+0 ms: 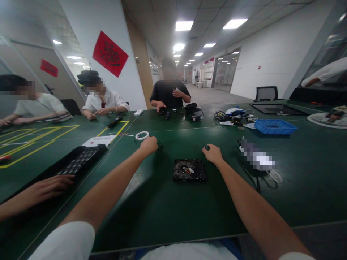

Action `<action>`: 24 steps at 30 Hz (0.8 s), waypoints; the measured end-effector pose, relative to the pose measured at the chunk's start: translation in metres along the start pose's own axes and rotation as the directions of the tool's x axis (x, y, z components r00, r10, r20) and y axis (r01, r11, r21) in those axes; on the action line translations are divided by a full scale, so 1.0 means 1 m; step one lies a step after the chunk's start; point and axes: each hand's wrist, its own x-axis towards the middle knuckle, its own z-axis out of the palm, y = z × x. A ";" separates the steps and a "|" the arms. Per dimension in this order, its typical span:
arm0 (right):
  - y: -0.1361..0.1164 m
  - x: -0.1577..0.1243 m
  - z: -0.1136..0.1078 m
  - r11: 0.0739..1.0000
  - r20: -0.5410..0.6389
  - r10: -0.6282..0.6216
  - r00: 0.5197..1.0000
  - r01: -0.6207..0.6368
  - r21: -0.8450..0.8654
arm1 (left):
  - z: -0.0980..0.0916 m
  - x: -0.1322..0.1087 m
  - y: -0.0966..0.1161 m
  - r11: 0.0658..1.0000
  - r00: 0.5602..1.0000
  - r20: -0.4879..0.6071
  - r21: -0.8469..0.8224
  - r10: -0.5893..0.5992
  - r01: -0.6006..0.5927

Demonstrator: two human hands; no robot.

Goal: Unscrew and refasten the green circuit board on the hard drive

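Observation:
On the green table in front of me lies a black rectangular device (189, 170) that looks like a hard drive, flat, with a small pale piece and an orange piece near its middle. Beyond its left side, my left hand (149, 146) is closed; small dark green bits show at its fingertips, too blurred to name. Off the drive's far right corner, my right hand (213, 153) is closed around something with a dark rounded end (207, 147), most of it hidden by the fingers. Neither hand touches the drive. A white ring (142, 135) lies just behind my left hand.
A co-worker's hand (51, 186) rests at a black tray (78, 162) on the left. Rightward are a cabled item (257, 155), a blue bin (275, 127) and a heap of cables (233, 116). Several people sit around the table; a black case (194, 113) stands at the far side.

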 end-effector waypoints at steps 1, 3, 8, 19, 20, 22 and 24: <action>0.000 0.000 0.000 1.000 0.004 0.001 1.000 -0.001 -0.004 | -0.001 -0.001 -0.005 0.999 0.999 -0.011 0.007 -0.032 0.032; -0.001 0.001 0.000 1.000 0.006 0.002 1.000 -0.002 -0.020 | -0.002 -0.002 -0.014 0.997 0.997 -0.030 0.018 -0.074 0.074; 0.001 0.002 -0.001 0.999 0.003 -0.002 1.000 0.002 -0.035 | 0.004 -0.003 -0.021 1.000 1.000 -0.024 0.020 0.000 0.001; 0.001 0.002 0.001 0.999 -0.014 -0.013 1.000 0.013 -0.036 | 0.008 -0.032 -0.026 0.995 0.997 0.005 0.053 0.083 -0.083; 0.001 0.002 0.001 0.999 -0.013 -0.012 1.000 0.012 -0.036 | 0.008 -0.034 -0.023 0.996 0.997 0.006 0.052 0.077 -0.078; 0.002 0.003 0.001 0.999 -0.009 -0.012 1.000 0.011 -0.037 | 0.008 -0.035 -0.013 0.996 0.997 0.006 0.046 0.071 -0.071; 0.002 0.003 0.000 0.999 -0.007 -0.010 1.000 0.010 -0.037 | 0.007 -0.032 0.001 0.997 0.997 0.001 0.033 0.073 -0.073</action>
